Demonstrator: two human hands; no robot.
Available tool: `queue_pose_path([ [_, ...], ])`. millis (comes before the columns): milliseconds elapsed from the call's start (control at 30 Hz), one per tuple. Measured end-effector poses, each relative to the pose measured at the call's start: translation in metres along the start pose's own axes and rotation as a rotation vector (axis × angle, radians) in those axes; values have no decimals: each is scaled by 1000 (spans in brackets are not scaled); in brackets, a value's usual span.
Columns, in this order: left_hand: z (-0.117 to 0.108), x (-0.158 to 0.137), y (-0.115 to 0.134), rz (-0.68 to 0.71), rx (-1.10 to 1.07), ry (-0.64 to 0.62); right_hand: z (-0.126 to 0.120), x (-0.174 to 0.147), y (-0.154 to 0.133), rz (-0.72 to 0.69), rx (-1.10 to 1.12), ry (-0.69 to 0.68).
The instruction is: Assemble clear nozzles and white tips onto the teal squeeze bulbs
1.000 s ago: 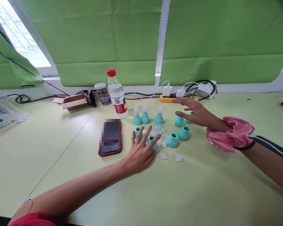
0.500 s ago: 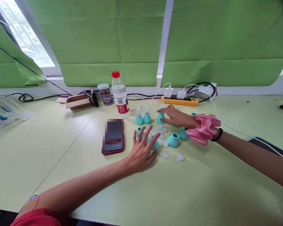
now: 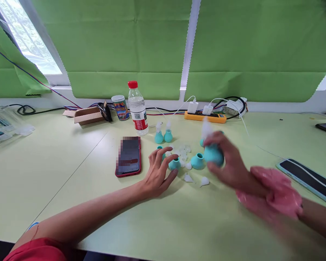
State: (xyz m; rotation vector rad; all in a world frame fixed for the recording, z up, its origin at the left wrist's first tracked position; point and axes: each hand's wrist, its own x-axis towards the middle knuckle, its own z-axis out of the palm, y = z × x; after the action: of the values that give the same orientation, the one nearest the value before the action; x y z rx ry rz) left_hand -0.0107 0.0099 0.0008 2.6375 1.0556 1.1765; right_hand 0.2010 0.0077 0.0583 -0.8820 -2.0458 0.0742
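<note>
My right hand (image 3: 229,165), blurred by motion, grips a teal squeeze bulb (image 3: 214,155) raised toward me, its whitish translucent tip (image 3: 206,128) pointing up. My left hand (image 3: 159,174) rests on the table with its fingers spread and bent, beside an uncapped teal bulb (image 3: 174,164). Another uncapped bulb (image 3: 197,161) lies tilted between my hands. Two tipped bulbs stand upright farther back, one of them here (image 3: 159,137). Clear plastic pieces (image 3: 182,150) lie loose among the bulbs, with white translucent tips (image 3: 188,178) nearer me. One bulb is partly hidden behind my right hand.
A phone in a red case (image 3: 128,156) lies left of my left hand. Behind it stand a water bottle (image 3: 138,112) and a can (image 3: 120,108). An orange power strip (image 3: 203,116) with chargers sits at the back. Another phone (image 3: 309,179) lies at right, crossed by a white cable.
My right hand has picked up a tipped bulb from the back row and moved it right and toward me. My left hand has barely moved.
</note>
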Motion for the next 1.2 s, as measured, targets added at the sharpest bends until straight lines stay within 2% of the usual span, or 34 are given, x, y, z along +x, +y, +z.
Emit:
queue_pose_path([
  [67,-2,-2,-1,20,-31,4,7,-27,-19,-58,25,-311],
  [133,-3,-3,-2,100,-43,-17,18,-48,-28,-114,5,-426],
  [267,-2,-3,0,362,17,-2,38,-67,-22,-64,66,-385],
  [367,-1,0,2,455,26,-16,41,-69,-15,-96,80,-351],
  [467,0,3,1,437,-71,-78,38,-69,-13,-151,23,-317],
  [567,3,3,2,317,-235,-109,36,-68,-11,-104,46,-347],
  [700,8,3,4,160,-301,-11,38,-64,-6,-15,116,-368],
  [800,12,3,3,209,-247,103,39,-63,-6,58,151,-343],
  [900,15,2,-2,283,-152,163,39,-65,-8,161,192,-245],
  [967,17,1,-5,296,-73,93,39,-66,-10,242,245,-212],
  [1067,18,-1,-6,270,41,-51,41,-69,-10,440,400,-219],
  [1133,18,-2,-5,197,50,-89,43,-69,-9,563,503,-193],
  [1200,18,-3,-3,110,-8,-96,43,-68,-9,610,570,-178],
])
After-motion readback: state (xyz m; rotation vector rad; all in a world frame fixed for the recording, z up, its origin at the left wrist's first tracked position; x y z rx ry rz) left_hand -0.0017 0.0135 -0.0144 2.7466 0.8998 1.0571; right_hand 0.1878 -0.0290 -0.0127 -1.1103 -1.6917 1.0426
